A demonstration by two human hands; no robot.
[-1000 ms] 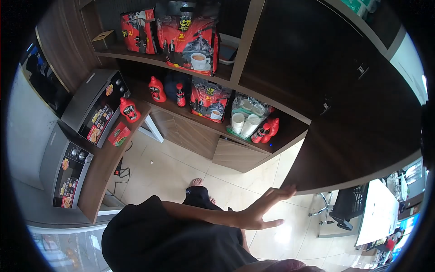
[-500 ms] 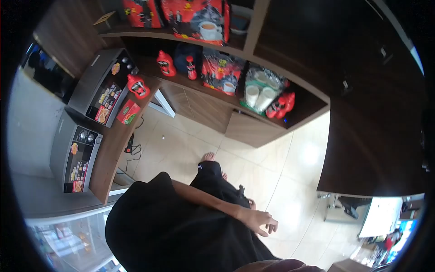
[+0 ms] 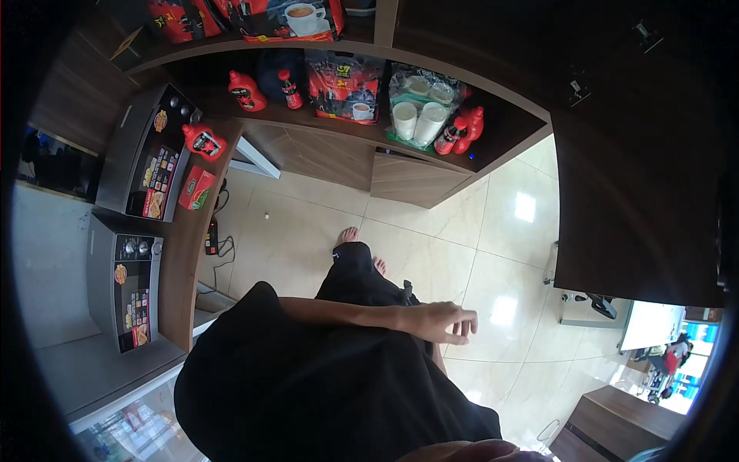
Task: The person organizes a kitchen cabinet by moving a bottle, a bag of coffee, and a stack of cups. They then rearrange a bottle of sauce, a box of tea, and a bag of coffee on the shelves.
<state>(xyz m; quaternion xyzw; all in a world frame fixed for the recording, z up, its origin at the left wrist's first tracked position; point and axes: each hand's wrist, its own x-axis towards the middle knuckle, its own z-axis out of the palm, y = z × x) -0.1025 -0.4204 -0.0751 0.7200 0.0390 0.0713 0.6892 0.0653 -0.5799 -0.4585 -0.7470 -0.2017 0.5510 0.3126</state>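
My left hand [image 3: 440, 322] hangs in front of my black shirt [image 3: 308, 385], with its arm reaching across from the left. Its fingers are loosely bent and somewhat apart, and I see nothing in them. The hand is over the tiled floor [image 3: 493, 308] and touches no object. Just below it a strip of skin shows beside the shirt, perhaps part of my right arm or hand; its fingers are hidden. My bare feet [image 3: 350, 235] stand on the tiles, below the dark trousers.
Two toaster ovens [image 3: 127, 281], a red sauce bottle [image 3: 203, 142] and a red-green box [image 3: 197, 188] line the left counter. The shelf ahead holds a coffee bag [image 3: 344, 86], wrapped paper cups [image 3: 419, 119] and red bottles [image 3: 246, 91]. A dark cabinet panel [image 3: 639, 208] stands right; cables [image 3: 223, 250] lie left.
The view has shifted, so the shelves and counter sit higher and further left. My left hand is slightly higher in view, its fingers more bent. The other hand behind it is now mostly hidden.
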